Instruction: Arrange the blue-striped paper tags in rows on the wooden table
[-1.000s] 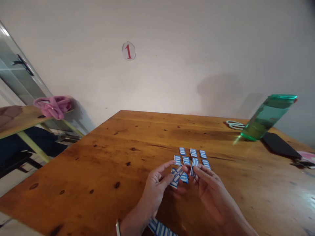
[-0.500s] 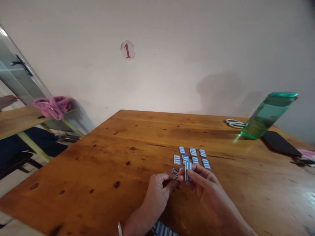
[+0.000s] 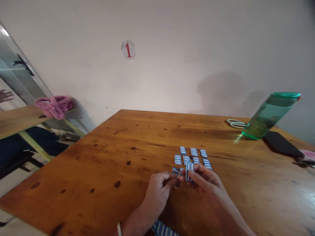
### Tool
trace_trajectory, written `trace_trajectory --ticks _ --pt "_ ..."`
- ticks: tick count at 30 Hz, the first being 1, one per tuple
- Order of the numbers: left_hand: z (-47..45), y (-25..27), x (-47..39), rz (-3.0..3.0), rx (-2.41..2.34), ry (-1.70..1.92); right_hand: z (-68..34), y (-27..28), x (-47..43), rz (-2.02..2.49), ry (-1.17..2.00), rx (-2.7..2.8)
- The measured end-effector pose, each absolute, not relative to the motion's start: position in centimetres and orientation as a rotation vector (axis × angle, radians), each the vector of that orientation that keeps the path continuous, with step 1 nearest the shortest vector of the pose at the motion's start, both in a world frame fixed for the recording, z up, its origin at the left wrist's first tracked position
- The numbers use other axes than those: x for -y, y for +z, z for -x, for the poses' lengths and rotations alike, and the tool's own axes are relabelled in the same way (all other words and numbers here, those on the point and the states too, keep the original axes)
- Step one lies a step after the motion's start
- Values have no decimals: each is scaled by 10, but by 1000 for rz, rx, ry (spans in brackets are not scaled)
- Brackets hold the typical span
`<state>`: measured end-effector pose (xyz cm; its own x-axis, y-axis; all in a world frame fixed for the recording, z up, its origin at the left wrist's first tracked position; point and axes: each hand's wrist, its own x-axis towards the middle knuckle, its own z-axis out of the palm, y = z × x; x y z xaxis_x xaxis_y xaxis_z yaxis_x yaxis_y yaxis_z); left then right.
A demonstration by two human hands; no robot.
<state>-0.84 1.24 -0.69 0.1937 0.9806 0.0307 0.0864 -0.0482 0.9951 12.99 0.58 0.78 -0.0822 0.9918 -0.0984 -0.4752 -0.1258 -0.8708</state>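
Note:
My right hand pinches a small blue-and-white striped card upright between thumb and fingers. Close against it, my left hand has its thumb and forefinger pressed on a small pale-edged piece, perhaps another card; its face is mostly hidden. Just beyond my fingers, several striped cards lie in rows on the wooden table, among them a card at the back left and a card at the right. Fingers partly cover the nearest row. More striped pieces lie by my left forearm at the bottom edge.
A green bottle stands at the right on the wooden table, beside a black flat device and a coiled white cable. At left, a pink cloth lies on another table, near another person's hand.
My fingers have shifted slightly around the small piece in my left hand. Both hands stay close together. The other person's hand at far left has spread its fingers.

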Motion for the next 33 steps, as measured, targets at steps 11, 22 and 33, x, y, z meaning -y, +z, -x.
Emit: trace_trajectory --ticks 11,22,33 --pt "9 -9 -17 -1143 -1138 1212 -125 1 -3 1043 1452 886" --pt "8 -3 -11 -1049 -1024 1212 -117 -3 1 1038 1502 866" --pt "9 -5 -11 -944 -898 1225 -124 -2 -3 1053 1484 827"
